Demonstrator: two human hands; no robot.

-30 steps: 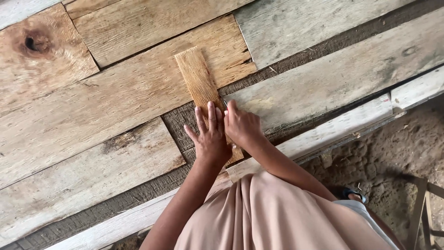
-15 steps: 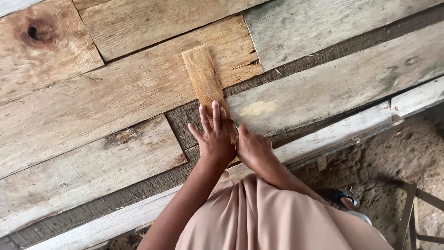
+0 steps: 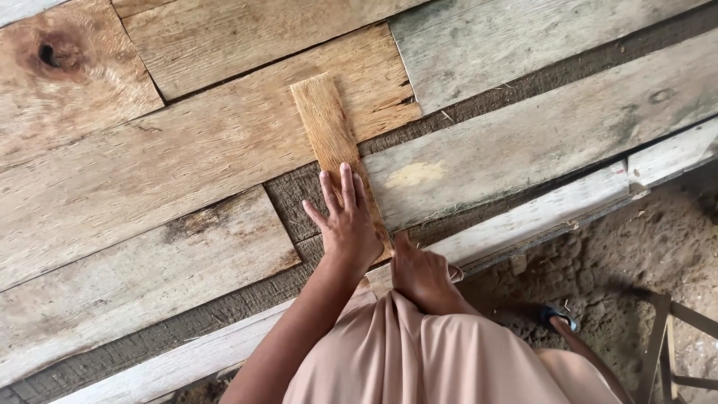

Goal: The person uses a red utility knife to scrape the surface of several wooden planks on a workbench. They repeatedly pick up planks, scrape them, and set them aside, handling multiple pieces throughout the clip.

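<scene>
A narrow light-brown wooden strip (image 3: 323, 123) lies flat on a platform of rough wooden planks (image 3: 187, 150), running away from me. My left hand (image 3: 345, 221) rests palm down on the strip's near end, fingers spread and pointing forward. My right hand (image 3: 420, 273) is curled at the near tip of the strip, by the platform's pale front edge; whether it grips the strip I cannot tell. My peach-coloured clothing (image 3: 434, 359) covers my lap below the hands.
The planks vary in colour, with a dark knot (image 3: 48, 54) at the far left and dark gaps between boards. A pale board (image 3: 523, 217) edges the platform. Sandy ground (image 3: 643, 254) lies to the right, with my sandalled foot (image 3: 559, 318) and a metal frame (image 3: 677, 337).
My right hand has slid back from beside the left hand on the strip to the strip's near tip at the platform edge. The left hand stays pressed on the strip.
</scene>
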